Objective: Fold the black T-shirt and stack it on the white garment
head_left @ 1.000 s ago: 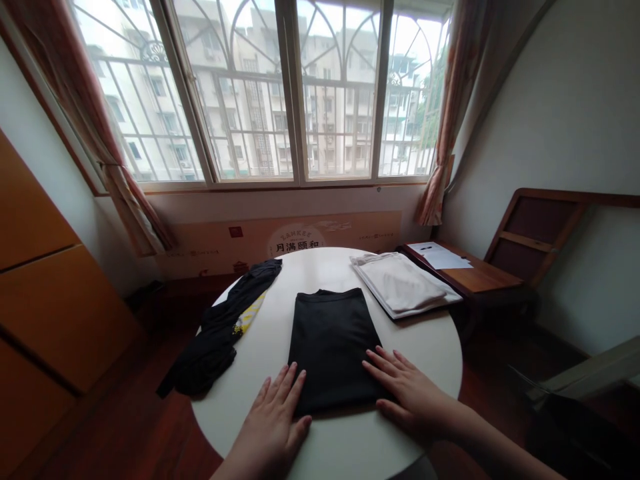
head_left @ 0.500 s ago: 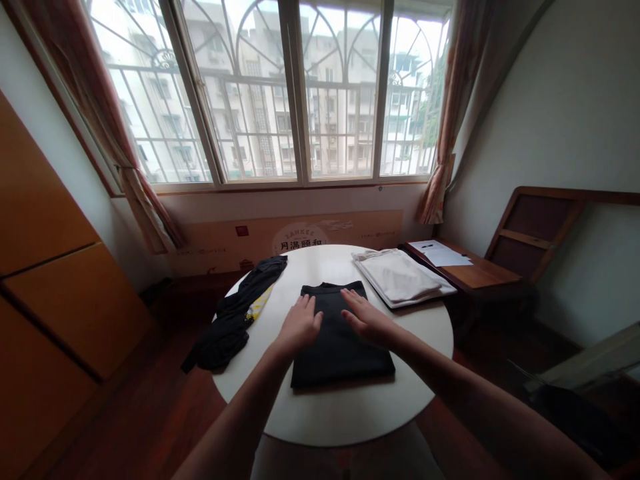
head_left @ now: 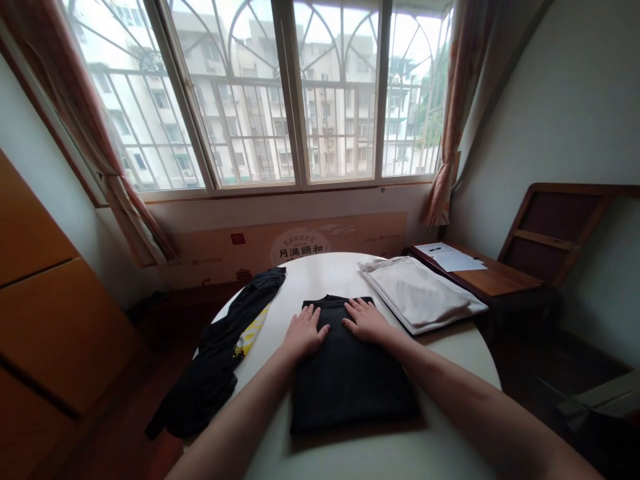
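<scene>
A folded black garment [head_left: 350, 377] lies in the middle of the round white table [head_left: 440, 347]. My left hand [head_left: 303, 332] rests flat on its far left part, fingers stretched out. My right hand [head_left: 367, 320] lies flat beside it on the far right part, fingers also spread. Both palms press on the cloth near its far edge. Neither hand holds anything.
A crumpled dark garment with a yellow patch [head_left: 220, 353] hangs over the table's left edge. A folded white cloth stack [head_left: 420, 293] sits at the table's right. A low wooden side table with papers [head_left: 470, 267] stands to the right, under the window.
Both hands went from the garment's near edge to its far part and now lie flat there. The view has come closer to the table.
</scene>
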`<state>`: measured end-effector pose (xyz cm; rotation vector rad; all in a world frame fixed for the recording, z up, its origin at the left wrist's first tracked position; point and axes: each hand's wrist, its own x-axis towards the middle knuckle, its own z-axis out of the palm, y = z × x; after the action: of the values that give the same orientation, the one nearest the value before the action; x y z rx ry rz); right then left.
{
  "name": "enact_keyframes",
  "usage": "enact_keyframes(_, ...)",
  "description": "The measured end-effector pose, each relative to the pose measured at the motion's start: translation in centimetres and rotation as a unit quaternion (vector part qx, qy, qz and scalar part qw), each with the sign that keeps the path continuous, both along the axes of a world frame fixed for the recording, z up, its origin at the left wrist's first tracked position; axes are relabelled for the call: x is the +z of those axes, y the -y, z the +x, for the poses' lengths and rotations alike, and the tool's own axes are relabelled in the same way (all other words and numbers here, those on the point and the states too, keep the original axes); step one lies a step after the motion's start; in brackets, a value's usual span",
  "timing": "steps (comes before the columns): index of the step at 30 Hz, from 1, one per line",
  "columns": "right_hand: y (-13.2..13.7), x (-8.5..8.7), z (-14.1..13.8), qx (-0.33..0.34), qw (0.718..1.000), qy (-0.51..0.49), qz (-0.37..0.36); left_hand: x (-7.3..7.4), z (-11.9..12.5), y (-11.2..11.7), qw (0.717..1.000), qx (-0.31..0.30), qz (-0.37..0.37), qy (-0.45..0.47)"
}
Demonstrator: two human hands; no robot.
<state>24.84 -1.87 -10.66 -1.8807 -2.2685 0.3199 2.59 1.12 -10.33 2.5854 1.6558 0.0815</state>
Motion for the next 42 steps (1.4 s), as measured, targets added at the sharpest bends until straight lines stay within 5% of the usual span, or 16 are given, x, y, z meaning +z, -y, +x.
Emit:
enact_keyframes(7,-2.6,0.0,0.2,0.022,1.000,-0.008,0.015,0.4,0.2,-1.6,1.000,0.006,0.003,0.007)
enact_keyframes(13,-2.2,0.2,0.5,0.021,0.999,-0.014,0.043,1.2,0.4,1.2,0.999,0.008,0.042,-0.007)
enact_keyframes(15,-2.1,0.4,0.7,0.016,0.997,-0.014,0.070,1.9,1.1,3.0,0.999,-0.035,0.034,0.002)
enact_keyframes(18,-2.1,0.7,1.3,0.025,0.995,-0.025,0.096,2.8,2.3,6.0,0.982,-0.183,-0.012,0.036)
enact_keyframes(21,-2.0,0.7,1.9,0.062,0.992,-0.044,0.105,3.0,3.1,8.1,0.939,-0.330,-0.062,0.078)
enact_keyframes(25,-1.6,0.1,2.0,0.115,0.989,-0.057,0.070,2.5,3.7,9.2,0.886,-0.442,-0.116,0.085)
enact_keyframes(32,-1.9,-0.4,0.8,0.095,0.995,-0.011,0.030,2.2,4.0,10.4,0.859,-0.488,-0.130,0.081)
enact_keyframes(39,-2.3,0.0,0.8,0.079,0.997,-0.012,0.015,-0.1,4.6,12.2,0.820,-0.557,-0.100,0.081)
enact_keyframes(42,-2.3,0.0,1.0,0.086,0.996,-0.009,0.014,0.3,5.2,12.9,0.803,-0.580,-0.103,0.085)
